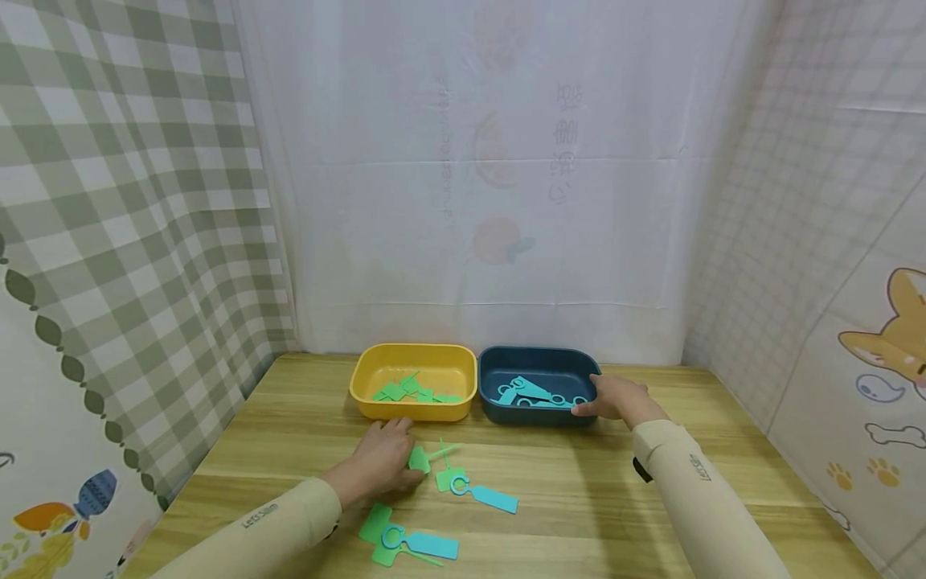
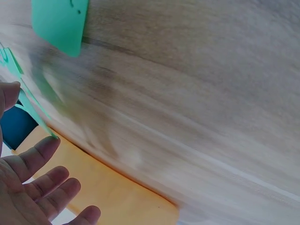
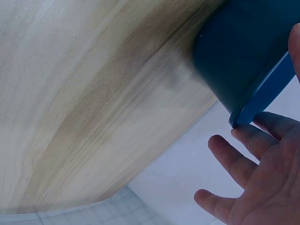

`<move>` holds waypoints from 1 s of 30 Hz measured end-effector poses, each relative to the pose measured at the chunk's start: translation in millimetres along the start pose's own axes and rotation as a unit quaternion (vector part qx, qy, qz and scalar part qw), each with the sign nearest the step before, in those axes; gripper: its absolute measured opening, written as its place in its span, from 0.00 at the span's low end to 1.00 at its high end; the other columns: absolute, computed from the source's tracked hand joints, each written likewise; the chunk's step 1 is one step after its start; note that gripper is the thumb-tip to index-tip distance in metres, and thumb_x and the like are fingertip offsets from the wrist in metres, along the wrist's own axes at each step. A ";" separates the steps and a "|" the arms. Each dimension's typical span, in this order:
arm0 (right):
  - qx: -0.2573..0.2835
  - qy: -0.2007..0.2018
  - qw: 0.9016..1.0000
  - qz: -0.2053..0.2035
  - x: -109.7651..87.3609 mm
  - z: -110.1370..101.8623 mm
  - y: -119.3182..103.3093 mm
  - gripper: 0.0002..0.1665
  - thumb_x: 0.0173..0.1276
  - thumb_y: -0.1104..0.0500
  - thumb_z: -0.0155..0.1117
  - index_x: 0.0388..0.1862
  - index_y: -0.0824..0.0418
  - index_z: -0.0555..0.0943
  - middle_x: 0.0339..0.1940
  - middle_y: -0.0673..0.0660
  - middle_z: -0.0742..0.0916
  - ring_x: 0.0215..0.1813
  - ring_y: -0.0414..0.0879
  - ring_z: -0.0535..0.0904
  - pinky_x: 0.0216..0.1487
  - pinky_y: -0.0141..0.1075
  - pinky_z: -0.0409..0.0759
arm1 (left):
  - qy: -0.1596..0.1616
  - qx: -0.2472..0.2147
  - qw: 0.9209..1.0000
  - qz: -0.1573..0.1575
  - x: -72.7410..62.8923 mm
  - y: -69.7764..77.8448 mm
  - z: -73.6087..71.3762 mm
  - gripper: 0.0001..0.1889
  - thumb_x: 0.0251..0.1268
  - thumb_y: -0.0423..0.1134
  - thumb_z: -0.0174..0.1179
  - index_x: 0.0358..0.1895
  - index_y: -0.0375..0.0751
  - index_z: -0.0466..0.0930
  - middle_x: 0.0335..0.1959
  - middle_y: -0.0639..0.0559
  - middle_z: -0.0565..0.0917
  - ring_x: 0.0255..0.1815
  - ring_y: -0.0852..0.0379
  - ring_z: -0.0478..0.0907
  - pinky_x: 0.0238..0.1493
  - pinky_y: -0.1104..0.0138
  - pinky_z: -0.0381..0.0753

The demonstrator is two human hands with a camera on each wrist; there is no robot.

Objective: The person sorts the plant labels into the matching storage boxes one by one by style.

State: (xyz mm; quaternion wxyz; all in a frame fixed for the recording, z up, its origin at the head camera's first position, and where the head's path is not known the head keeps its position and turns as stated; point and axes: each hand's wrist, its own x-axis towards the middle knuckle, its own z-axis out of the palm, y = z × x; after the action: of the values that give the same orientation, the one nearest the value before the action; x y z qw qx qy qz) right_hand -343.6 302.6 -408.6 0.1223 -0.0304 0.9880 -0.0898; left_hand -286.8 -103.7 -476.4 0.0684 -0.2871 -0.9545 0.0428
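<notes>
On the wooden table, my left hand [image 1: 381, 457] rests beside a green plant label [image 1: 419, 459], in front of the yellow tray [image 1: 414, 411]. In the left wrist view its fingers are spread and relaxed, and a fingertip meets the tip of a thin green stem [image 2: 35, 115]. My right hand [image 1: 620, 400] touches the right front corner of the dark blue tray [image 1: 538, 416], thumb at the front and fingertips on the rim [image 3: 248, 105]. Green labels [image 1: 411, 388] lie in the yellow tray; blue ring-ended labels [image 1: 531, 389] lie in the dark blue one.
Another green label [image 1: 450, 480] and a blue ring label [image 1: 494, 498] lie mid-table. Nearer, a blue ring label [image 1: 432, 545] overlaps green ones [image 1: 374, 523]. A white curtain [image 1: 405, 241] hangs behind the trays; a checked cloth [image 1: 137, 193] hangs at left.
</notes>
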 end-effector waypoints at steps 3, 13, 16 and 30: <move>-0.001 0.000 1.000 0.000 -0.1 0.0 0.0 0.59 0.63 0.35 0.68 0.73 0.78 0.59 0.68 0.79 0.68 0.68 0.76 0.63 0.62 0.75 0.55 | 0.012 0.006 1.000 0.006 1.3 -0.1 -0.2 0.24 0.55 0.63 0.67 0.21 0.48 0.74 0.36 0.53 0.73 0.39 0.53 0.74 0.42 0.54 0.77; -0.002 -0.003 1.000 -0.002 -0.9 -0.2 0.3 0.59 0.63 0.35 0.68 0.73 0.78 0.59 0.69 0.79 0.68 0.68 0.76 0.63 0.62 0.76 0.55 | 0.019 -0.004 1.000 0.009 4.0 -0.2 -5.5 0.24 0.54 0.63 0.69 0.29 0.43 0.82 0.50 0.46 0.78 0.48 0.48 0.77 0.47 0.50 0.79; -0.002 -0.002 1.000 -0.003 -1.1 -0.2 -0.1 0.58 0.63 0.36 0.68 0.72 0.78 0.59 0.68 0.80 0.68 0.68 0.76 0.63 0.62 0.76 0.55 | 0.023 -0.011 1.000 0.011 4.9 -0.5 -8.2 0.24 0.54 0.62 0.70 0.31 0.43 0.83 0.53 0.45 0.77 0.50 0.47 0.77 0.49 0.49 0.78; 0.001 -0.003 1.000 -0.004 -3.0 -1.0 -1.4 0.58 0.64 0.36 0.68 0.73 0.78 0.59 0.69 0.80 0.67 0.69 0.77 0.62 0.62 0.76 0.53 | 0.064 -0.012 0.998 0.026 9.5 -4.9 -14.9 0.25 0.52 0.61 0.71 0.38 0.41 0.86 0.57 0.43 0.77 0.56 0.45 0.76 0.53 0.50 0.78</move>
State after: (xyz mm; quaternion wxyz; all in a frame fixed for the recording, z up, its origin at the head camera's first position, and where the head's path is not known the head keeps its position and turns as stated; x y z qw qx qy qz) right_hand -340.9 301.6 -406.7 0.1248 -0.0344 0.9874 -0.0911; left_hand -295.0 -101.9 -460.1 0.1248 -0.3146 -0.9409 0.0150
